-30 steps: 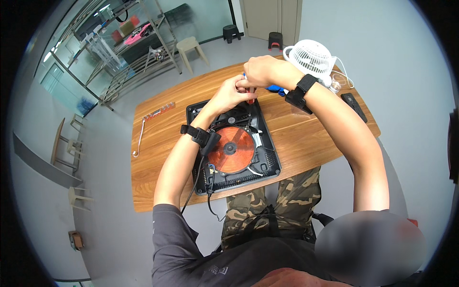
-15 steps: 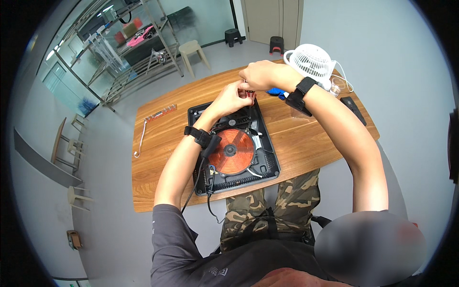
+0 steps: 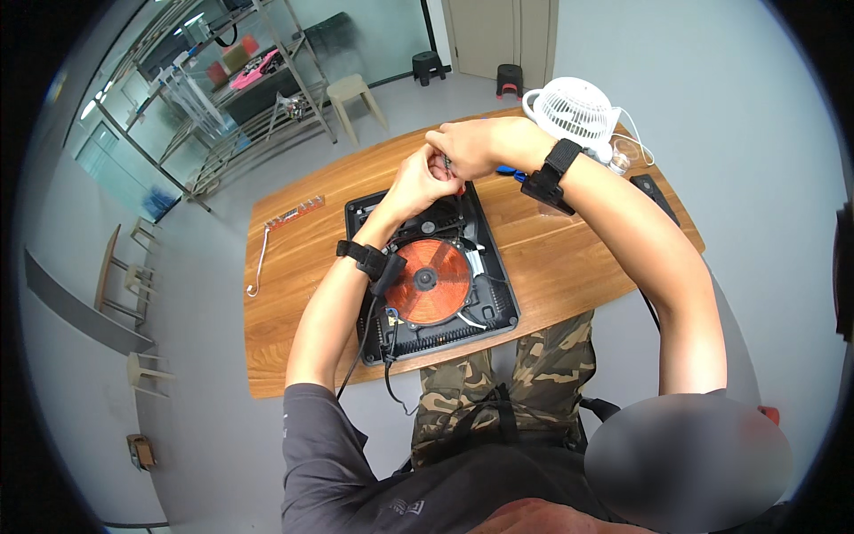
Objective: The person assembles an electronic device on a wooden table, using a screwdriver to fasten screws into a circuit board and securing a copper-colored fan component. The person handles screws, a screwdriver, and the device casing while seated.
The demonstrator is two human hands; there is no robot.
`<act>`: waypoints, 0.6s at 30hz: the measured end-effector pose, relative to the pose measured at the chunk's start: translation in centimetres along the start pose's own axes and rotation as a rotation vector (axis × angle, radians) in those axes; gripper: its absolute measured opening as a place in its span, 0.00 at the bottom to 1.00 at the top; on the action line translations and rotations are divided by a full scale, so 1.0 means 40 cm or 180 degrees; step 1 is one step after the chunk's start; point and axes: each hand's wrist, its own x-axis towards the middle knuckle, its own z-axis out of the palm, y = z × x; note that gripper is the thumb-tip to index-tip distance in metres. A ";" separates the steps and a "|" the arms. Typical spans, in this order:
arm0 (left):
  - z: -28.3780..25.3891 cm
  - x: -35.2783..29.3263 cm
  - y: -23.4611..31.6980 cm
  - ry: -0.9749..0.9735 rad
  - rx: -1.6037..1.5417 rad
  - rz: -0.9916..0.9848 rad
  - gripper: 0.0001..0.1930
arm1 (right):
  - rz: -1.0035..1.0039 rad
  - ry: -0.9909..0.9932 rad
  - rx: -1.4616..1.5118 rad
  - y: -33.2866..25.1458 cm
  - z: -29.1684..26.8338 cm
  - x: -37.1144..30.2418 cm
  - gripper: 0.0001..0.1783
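An opened induction cooker lies on the wooden table with its round copper coil exposed in its black housing. My left hand is closed in a pinch above the far end of the housing. Against its fingertips my right hand is closed too, bent over from the right. A bit of a small red and dark thing shows between the fingers, mostly hidden, so its kind cannot be told. Black straps with small dark modules circle both wrists.
A circuit strip with a white cable lies on the left of the wooden table. At the far right are a white fan, a blue item and a black device. A black cord hangs off the near edge.
Both hands have shifted slightly left, still together over the far end of the cooker, and the right hand's fingers have turned a little. The cooker stays in place on the table.
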 end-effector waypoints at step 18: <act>0.014 -0.002 0.012 -0.0014 0.0050 -0.0142 0.19 | 0.0418 -0.0146 -0.0133 -0.012 -0.019 -0.007 0.28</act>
